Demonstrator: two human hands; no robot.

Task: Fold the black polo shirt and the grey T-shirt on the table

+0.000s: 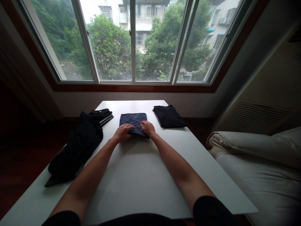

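A folded navy-blue garment lies toward the far end of the white table. My left hand grips its near left corner, fingers over the top of the cloth. At the near right side, my right hand has curled fingers on the same garment. The near edge looks slightly raised, with a shadow below it. My thumbs are partly hidden, and the kind of garment cannot be made out.
The white table stands before a window. A crumpled black garment with pale stripes lies along its left edge. A folded black garment sits at the far right. Beyond the right edge is a pale sofa.
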